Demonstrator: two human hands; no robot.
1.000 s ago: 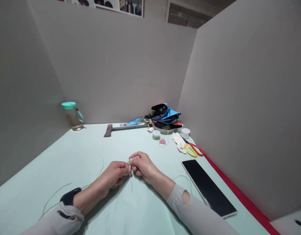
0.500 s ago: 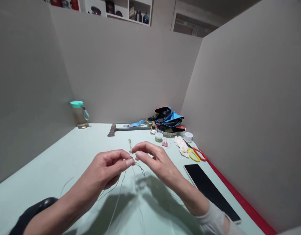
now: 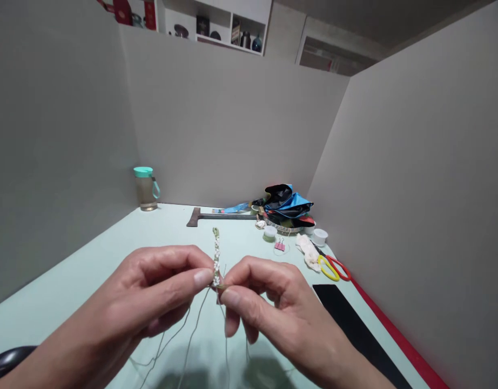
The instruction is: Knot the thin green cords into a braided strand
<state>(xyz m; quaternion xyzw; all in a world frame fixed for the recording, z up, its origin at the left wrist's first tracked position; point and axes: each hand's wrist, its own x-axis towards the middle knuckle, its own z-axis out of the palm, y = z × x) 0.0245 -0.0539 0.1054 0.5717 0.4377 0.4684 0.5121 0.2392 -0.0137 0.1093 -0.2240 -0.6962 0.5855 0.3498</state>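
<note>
A narrow braided cord (image 3: 216, 254), green with small white flower-like knots and a loop at its top, stands upright between my hands. My left hand (image 3: 163, 289) pinches its lower end between thumb and index finger. On the other side my right hand (image 3: 269, 297) has thumb and index finger pressed together at the same end, on a thin thread (image 3: 222, 287). Several loose grey-green threads (image 3: 196, 324) hang down from the braid over the pale table. What lies behind the fingertips is partly hidden.
Toward the back stand a bottle with a turquoise lid (image 3: 146, 189), a hatchet (image 3: 224, 216) and a blue-black pouch (image 3: 289, 205). At right are thread spools (image 3: 269, 233), a pink binder clip (image 3: 280, 245), scissors (image 3: 334, 268), crumpled tissue (image 3: 308, 252) and a black flat device (image 3: 354, 329). Grey partitions enclose the table.
My right hand has come down from beside the braid and now pinches a thread at its lower end. Both hands and the braid appear closer and larger; the view has shifted slightly.
</note>
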